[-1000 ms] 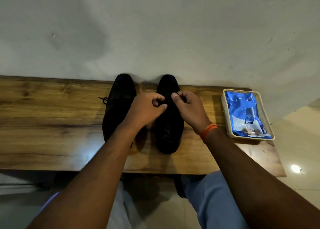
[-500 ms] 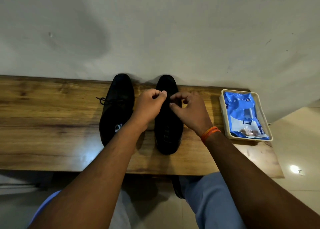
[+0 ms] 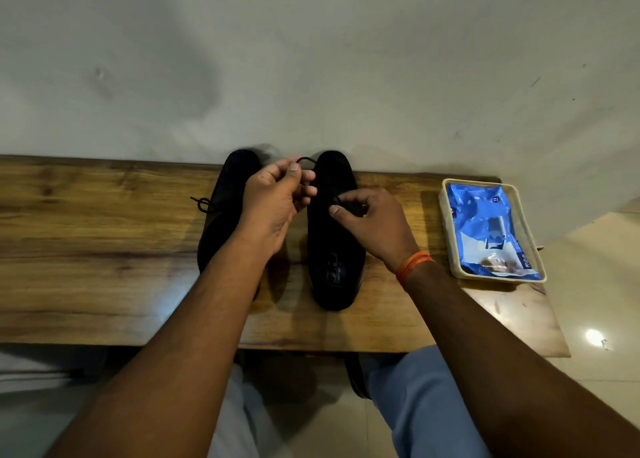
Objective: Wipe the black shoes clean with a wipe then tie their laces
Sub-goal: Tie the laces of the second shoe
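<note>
1. Where the wooden bench meets the wall, the left black shoe stands, its tied lace spilling leftward.
2. Left hand: fingers pinch a lace end, lifted above the shoes.
3. Right black shoe: insole print unreadable.
4. Right hand: fingertips pinch the lace over this shoe; orange wristband.
5. Beige tray: blue wipes pack, lettering "mee" legible.

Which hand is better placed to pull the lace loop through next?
Left. The left hand already holds the raised lace above the right shoe, free to draw it. The right hand pinches low at the knot, anchoring.
</note>
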